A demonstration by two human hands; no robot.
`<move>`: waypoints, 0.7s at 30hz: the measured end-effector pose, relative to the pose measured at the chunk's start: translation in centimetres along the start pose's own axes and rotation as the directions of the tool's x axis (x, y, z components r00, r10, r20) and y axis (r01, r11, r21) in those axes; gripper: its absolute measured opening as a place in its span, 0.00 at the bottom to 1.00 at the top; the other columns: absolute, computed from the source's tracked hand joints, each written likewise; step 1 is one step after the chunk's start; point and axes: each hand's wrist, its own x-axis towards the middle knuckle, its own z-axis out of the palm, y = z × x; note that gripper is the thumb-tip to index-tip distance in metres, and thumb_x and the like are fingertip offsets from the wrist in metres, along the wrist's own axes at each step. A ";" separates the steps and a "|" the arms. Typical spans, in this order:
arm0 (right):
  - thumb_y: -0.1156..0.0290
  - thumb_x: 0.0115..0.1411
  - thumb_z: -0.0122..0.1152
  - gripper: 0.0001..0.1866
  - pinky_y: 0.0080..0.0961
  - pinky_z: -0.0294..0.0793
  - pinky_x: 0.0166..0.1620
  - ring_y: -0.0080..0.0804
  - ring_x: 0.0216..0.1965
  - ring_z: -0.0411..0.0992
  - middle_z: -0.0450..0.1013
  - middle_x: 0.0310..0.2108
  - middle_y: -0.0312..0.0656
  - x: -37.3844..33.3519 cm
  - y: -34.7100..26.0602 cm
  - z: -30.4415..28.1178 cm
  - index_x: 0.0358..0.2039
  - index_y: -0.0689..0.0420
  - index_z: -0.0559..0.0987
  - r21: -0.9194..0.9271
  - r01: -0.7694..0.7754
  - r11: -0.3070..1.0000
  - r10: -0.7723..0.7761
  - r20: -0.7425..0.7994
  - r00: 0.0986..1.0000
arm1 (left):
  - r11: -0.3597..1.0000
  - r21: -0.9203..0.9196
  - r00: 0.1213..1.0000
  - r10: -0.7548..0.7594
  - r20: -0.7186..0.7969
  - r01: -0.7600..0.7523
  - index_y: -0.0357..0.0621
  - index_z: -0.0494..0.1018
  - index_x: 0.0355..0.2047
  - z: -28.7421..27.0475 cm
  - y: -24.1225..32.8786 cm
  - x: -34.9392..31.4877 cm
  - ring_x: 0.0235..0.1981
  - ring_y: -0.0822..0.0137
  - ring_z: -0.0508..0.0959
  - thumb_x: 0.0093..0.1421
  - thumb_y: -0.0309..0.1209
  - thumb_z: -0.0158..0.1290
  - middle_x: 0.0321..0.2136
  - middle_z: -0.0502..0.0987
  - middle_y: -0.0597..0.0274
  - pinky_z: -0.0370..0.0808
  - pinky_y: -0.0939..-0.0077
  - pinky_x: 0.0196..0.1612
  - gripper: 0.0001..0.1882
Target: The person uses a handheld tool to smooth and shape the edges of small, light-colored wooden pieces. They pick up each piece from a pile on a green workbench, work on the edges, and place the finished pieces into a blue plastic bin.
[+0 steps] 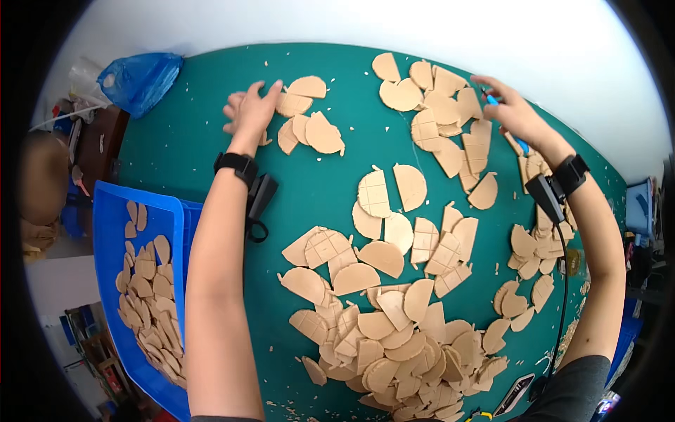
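My left hand [249, 112] hovers or rests at the far left of the green table, its fingers apart, beside a small group of flat tan rounded pieces [308, 86]. Part of another tan piece shows under its wrist side. At the far right, my right hand [519, 118] is closed round a slim blue-handled tool [522, 145] with a dark tip; its exact kind is hidden by the fingers. Next to that hand lies a spread of tan pieces [441, 109], some scored with a grid of lines.
A large heap of tan pieces [415, 344] covers the near middle of the green table [337, 63]. A blue bin [140, 191] with more pieces stands at the left. A blue plastic bag [144, 84] sits at the far left corner. A phone-like object [515, 395] lies near right.
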 end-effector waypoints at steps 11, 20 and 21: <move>0.75 0.53 0.47 0.31 0.42 0.60 0.58 0.51 0.51 0.59 0.63 0.48 0.49 7.4 -2.8 7.9 0.59 0.36 0.66 -0.331 0.385 0.862 -0.388 0.060 0.920 | 0.934 -0.115 0.918 0.355 0.176 -0.339 0.63 0.67 0.57 -1.7 12.6 -8.8 0.56 0.55 0.57 0.47 0.65 0.52 0.54 0.63 0.58 0.55 0.59 0.53 0.39; 0.78 0.46 0.54 0.32 0.39 0.67 0.46 0.49 0.42 0.61 0.62 0.42 0.49 -9.8 -4.1 12.5 0.55 0.41 0.71 -0.256 0.421 0.870 -0.406 0.112 0.907 | 0.886 -0.211 0.754 0.462 0.467 -0.412 0.45 0.60 0.57 -5.3 13.0 -24.4 0.52 0.52 0.60 0.49 0.45 0.56 0.50 0.62 0.53 0.59 0.54 0.51 0.37; 0.79 0.45 0.55 0.33 0.39 0.68 0.46 0.50 0.42 0.61 0.62 0.43 0.49 -11.7 -4.0 13.1 0.55 0.42 0.71 -0.216 0.435 0.874 -0.414 0.137 0.900 | 0.889 -0.231 0.734 0.457 0.502 -0.396 0.45 0.59 0.57 -5.9 12.1 -26.5 0.51 0.52 0.60 0.50 0.45 0.56 0.50 0.62 0.53 0.59 0.54 0.50 0.37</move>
